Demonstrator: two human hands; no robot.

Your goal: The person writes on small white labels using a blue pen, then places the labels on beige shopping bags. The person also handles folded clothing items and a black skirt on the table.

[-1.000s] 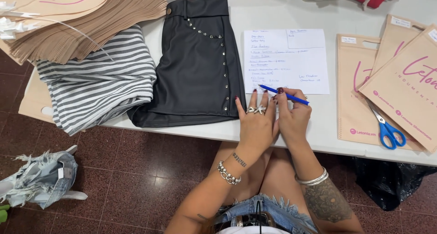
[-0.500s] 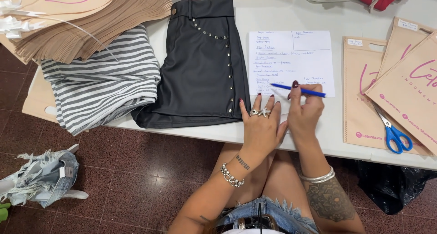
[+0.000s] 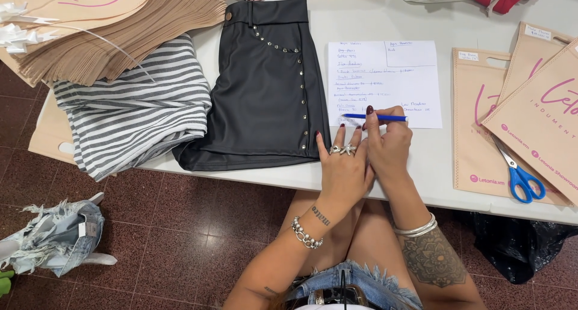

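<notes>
the right hand [image 3: 390, 146] grips a blue pen [image 3: 373, 117], fingers closed round it, tip on the white sheet of paper [image 3: 385, 75] just ahead. the left hand [image 3: 344, 168] lies flat and open on the surface [image 3: 385, 171] beside it, touching the paper's lower edge, black studded shorts [image 3: 265, 87] just to its left.

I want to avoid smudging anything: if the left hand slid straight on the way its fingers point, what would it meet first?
The left hand points away from the body, fingertips at the white handwritten sheet. It would likely meet the blue pen, held across its path by the right hand, then more of the sheet.
</notes>
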